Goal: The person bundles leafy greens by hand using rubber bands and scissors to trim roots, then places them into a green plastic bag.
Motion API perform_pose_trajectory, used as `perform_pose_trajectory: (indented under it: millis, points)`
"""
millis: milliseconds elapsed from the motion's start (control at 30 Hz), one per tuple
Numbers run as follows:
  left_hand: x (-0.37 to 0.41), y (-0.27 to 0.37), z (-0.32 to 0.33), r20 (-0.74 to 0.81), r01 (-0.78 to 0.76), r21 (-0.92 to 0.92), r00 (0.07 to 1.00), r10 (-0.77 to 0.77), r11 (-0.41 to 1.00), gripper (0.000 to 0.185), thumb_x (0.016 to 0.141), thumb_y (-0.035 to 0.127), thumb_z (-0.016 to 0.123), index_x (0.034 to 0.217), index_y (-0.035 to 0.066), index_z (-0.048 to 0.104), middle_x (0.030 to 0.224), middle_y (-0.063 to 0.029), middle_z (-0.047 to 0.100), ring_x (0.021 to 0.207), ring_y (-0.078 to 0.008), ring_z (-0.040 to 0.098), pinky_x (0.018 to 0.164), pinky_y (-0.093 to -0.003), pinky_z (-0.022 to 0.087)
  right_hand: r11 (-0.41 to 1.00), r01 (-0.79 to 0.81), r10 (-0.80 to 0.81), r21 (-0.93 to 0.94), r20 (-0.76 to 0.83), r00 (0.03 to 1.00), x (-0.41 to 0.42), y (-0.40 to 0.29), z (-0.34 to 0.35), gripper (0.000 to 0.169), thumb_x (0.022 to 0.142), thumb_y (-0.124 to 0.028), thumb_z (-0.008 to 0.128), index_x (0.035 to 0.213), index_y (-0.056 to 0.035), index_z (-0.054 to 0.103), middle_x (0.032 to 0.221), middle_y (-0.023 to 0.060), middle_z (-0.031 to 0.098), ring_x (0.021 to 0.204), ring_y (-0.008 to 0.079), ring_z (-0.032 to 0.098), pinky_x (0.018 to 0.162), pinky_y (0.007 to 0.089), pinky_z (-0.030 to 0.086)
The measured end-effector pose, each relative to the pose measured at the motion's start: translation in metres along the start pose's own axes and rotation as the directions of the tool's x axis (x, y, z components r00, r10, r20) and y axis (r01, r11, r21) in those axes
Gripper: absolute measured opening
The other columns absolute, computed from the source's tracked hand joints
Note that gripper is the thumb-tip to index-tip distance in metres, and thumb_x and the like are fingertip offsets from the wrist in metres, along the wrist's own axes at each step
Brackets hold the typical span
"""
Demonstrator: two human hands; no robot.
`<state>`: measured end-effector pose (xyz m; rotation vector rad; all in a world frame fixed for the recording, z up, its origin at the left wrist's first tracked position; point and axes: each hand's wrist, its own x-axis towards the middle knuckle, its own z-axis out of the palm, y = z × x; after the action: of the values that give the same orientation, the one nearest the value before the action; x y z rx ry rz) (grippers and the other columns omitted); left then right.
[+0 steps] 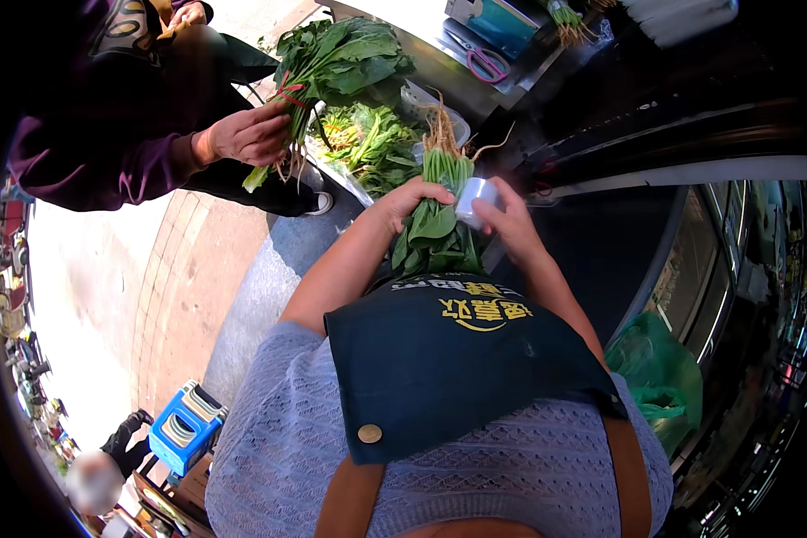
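Note:
My left hand (413, 202) grips a bunch of spinach-like leafy greens (444, 168) around the stems, with the pale roots pointing away from me and the leaves against my apron. Close on the right, my right hand (508, 215) holds a roll of clear plastic tape or film (476, 200) beside the stems. Whether a strip runs from the roll to the stems I cannot tell. Beyond the bunch, a plastic crate (360, 185) contains more leafy greens (366, 138).
At the upper left another person's hand (252, 134) holds leafy greens (336, 64) bound with a red tie. Purple-handled scissors (487, 65) lie on a metal counter (403, 50). A green plastic bag (659, 376) is at my right, and a blue stool stack (187, 430) stands lower left.

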<state>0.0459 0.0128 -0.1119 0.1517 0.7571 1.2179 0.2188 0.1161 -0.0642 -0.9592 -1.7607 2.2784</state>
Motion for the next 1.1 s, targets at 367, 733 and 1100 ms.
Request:
perform_pose_trajectory:
  millis: [367,733,1100]
  points:
    - [-0.007,0.005,0.017,0.039,-0.067,-0.052,0.997,0.069,0.996,0.04,0.068,0.006,0.059,0.106,-0.004,0.056,0.089,-0.0148,0.064,0.076,-0.0228,0.065,0.073,-0.0336,0.053,0.894,0.318,-0.333,-0.315,0.005,0.943,0.014,-0.029,-0.048,0.019,0.072,-0.01,0.069,0.069,-0.0039,0.051,0.095,0.0033,0.052,0.084,0.0106,0.05,0.073,0.0249,0.041]
    - [0.002,-0.001,0.022,0.259,-0.094,0.072,0.963,0.073,0.993,0.052,0.07,0.014,0.062,0.116,-0.005,0.048,0.109,-0.0181,0.058,0.103,-0.027,0.056,0.094,-0.0378,0.043,0.675,0.374,-0.538,-0.636,-0.077,0.839,0.041,-0.003,-0.023,0.01,0.07,-0.003,0.056,0.078,0.0009,0.052,0.084,0.0075,0.05,0.073,0.0197,0.054,0.066,0.0282,0.043]
    - [-0.002,-0.014,0.024,0.405,0.029,-0.132,0.914,0.027,0.991,0.047,0.07,0.015,0.061,0.111,-0.004,0.05,0.107,-0.0182,0.058,0.106,-0.0303,0.055,0.096,-0.0417,0.041,0.986,0.142,-0.135,-0.087,0.088,0.987,0.027,-0.007,-0.027,0.011,0.085,-0.013,0.055,0.087,-0.0024,0.051,0.085,0.0054,0.054,0.059,0.0154,0.058,0.051,0.0266,0.047]
